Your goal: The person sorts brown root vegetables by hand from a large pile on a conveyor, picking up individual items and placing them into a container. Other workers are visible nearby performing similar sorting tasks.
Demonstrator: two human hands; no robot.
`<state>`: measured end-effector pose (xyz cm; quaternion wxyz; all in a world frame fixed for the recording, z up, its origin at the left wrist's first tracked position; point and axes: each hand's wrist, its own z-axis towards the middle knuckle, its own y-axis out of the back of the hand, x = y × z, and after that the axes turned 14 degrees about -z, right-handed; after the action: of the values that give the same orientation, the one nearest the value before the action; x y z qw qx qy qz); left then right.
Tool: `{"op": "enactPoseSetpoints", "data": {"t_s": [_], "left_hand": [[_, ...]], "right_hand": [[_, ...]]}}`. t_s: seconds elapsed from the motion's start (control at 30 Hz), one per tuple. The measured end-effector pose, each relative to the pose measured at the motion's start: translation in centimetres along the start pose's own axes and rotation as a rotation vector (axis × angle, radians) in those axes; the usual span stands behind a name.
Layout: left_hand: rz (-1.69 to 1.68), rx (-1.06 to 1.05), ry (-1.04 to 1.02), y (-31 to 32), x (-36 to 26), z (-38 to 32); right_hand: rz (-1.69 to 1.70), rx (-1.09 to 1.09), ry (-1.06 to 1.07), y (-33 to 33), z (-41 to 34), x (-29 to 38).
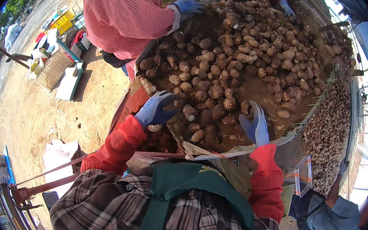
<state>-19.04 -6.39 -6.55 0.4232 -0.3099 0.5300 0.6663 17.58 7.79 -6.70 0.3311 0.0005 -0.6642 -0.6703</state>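
Observation:
Taro corms (pixel 216 92), brown and ringed, cover the soil-stained sorting table (pixel 258 89) before me. My left hand (pixel 159 108), in a blue-grey glove, is over the table's near left edge, fingers apart. Close beside it lies a pale-ended taro corm (pixel 189 113); another corm (pixel 154 128) shows below the hand, over a red-sided container (pixel 129 108) with dark contents. My right hand (pixel 257 124), gloved alike, is spread at the near right of the pile. Its fingers are nearest a small upright corm (pixel 244 107); whether they touch is unclear. Nothing shows in its grasp.
At the left a person in a pink checked garment (pixel 123 16) rests a gloved hand (pixel 188 5) on the table rim. Another gloved hand (pixel 287 8) reaches in at the far side. Small corms (pixel 326 131) heap at the right, near a person in grey-blue (pixel 334 214). A red metal bar (pixel 46 186) stands lower left.

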Motion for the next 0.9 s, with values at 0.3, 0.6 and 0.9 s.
{"op": "enactPoseSetpoints", "data": {"t_s": [0.3,0.6,0.9], "left_hand": [[0.323,-0.371,-0.050,4.5,6.7,8.4],[0.407,-0.340,0.085,7.0,13.7,22.1],[0.505,-0.106,0.344,7.8,16.4,27.2]], "right_hand": [[0.107,0.310,0.117,-3.0,0.5,3.4],[0.008,0.174,0.205,-1.9,-1.7,2.5],[0.231,0.288,0.010,-1.4,-0.5,3.5]]}}
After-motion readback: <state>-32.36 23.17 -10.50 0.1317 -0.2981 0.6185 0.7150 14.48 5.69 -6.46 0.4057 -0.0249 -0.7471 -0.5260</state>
